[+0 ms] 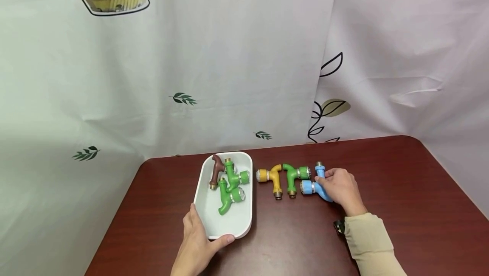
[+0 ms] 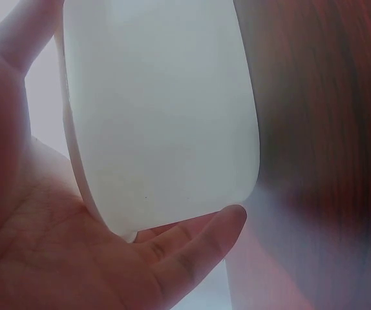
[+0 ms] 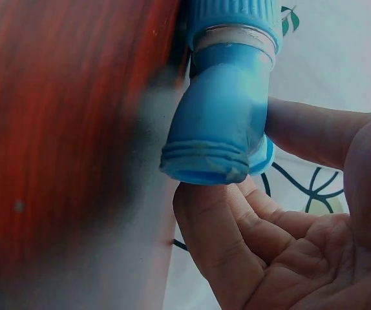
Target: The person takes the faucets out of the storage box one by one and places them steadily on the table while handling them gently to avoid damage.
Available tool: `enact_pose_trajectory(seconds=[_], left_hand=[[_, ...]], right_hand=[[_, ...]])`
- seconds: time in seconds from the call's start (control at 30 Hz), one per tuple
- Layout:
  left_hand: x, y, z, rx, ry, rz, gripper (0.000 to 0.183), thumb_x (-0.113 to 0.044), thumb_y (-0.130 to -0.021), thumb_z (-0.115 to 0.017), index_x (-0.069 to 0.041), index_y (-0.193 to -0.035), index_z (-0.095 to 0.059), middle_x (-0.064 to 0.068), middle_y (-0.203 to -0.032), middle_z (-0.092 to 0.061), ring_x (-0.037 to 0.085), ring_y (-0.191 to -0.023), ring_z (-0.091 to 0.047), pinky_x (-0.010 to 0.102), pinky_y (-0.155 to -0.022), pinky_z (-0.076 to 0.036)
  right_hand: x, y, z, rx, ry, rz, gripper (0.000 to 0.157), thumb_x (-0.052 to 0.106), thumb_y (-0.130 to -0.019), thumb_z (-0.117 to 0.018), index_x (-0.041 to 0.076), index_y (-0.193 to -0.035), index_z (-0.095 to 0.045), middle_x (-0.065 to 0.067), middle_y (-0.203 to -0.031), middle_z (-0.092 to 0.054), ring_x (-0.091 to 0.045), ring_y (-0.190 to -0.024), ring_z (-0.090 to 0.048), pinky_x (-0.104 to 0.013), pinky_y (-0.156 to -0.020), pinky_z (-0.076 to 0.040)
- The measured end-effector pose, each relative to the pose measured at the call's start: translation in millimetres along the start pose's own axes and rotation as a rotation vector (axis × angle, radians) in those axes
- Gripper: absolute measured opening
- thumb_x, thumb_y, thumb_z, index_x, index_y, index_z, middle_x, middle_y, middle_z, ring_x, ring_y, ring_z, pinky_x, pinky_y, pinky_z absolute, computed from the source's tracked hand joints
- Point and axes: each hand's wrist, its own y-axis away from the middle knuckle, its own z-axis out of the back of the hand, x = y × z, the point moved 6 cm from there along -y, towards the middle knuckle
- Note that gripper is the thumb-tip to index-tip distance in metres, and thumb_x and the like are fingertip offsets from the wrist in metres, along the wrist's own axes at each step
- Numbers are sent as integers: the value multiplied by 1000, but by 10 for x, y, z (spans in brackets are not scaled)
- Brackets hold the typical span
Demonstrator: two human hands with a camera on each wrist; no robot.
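Note:
My left hand [image 1: 195, 240] grips a white tray [image 1: 208, 223] by its near left corner, thumb along the near edge and fingers along the left side. In the left wrist view the tray wall [image 2: 159, 116] sits between thumb and fingers. Inside the tray are a brown tap [image 1: 216, 170] and two green taps [image 1: 231, 177], all toward its far half. With thumb and fingers, my right hand [image 1: 342, 189] holds a blue tap [image 1: 320, 188] at the right end of a row. The right wrist view shows the blue spout [image 3: 214, 116] close beside the tabletop.
Between tray and right hand, a yellow tap [image 1: 275, 178] and a green tap [image 1: 292, 179] lie side by side on the dark red wooden table [image 1: 412, 208]. A white patterned curtain [image 1: 244, 55] hangs behind the table's far edge. Something black [image 1: 338, 226] shows at the right cuff.

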Motion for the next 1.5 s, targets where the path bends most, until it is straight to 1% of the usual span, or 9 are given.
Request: enact_pose_trajectory(seconds=[0.3,0.47,0.73,0.93,1.27,1.5], left_hand=[[0,2,7,4,8,8,146,-64,-65,-85,12,-154,1,31,-149,-21,44,-129,-39,54,-100,-43],[-1,4,4,3,10,9,145,-64,-65,-86,13,-154,-1,32,-148,-22,45,-128,-39,53,-100,-43],[-1,10,-8,3,14,6,145,-64,-65,-86,13,-154,-1,31,-149,-21,44,-130,-38,53,-101,-42],[9,3,-13,7,5,9,145,-65,-66,-85,13,-154,0,30,-149,-21,44,-132,-37,53,-101,-42],[-11,5,-10,-22,7,-20,144,-63,-66,-86,13,-154,-1,32,-148,-23,45,-131,-39,54,-101,-42],[-12,-1,-8,-15,5,-10,143,-63,-66,-86,13,-154,-1,32,-148,-22,45,-130,-39,54,-101,-42]], right_hand=[[-36,-12,6,15,-17,-26,45,31,-93,-70,-10,-111,-67,-22,-102,-71,-29,-86,-62,-36,-63,-48],[-56,-13,0,23,-10,-39,45,30,-94,-69,-10,-114,-66,-22,-104,-70,-29,-87,-61,-36,-63,-47],[-73,-35,3,15,1,-9,45,28,-95,-67,-11,-116,-66,-24,-107,-71,-33,-94,-63,-42,-71,-50],[-70,-28,16,16,-29,-17,46,29,-95,-66,-11,-118,-65,-25,-110,-70,-36,-99,-63,-46,-77,-50],[-59,-23,39,1,-30,0,44,28,-95,-66,-11,-117,-66,-26,-107,-70,-39,-99,-63,-49,-79,-50],[-70,-18,49,-3,-43,2,45,27,-94,-67,-11,-118,-64,-27,-110,-69,-40,-101,-62,-50,-79,-50]])
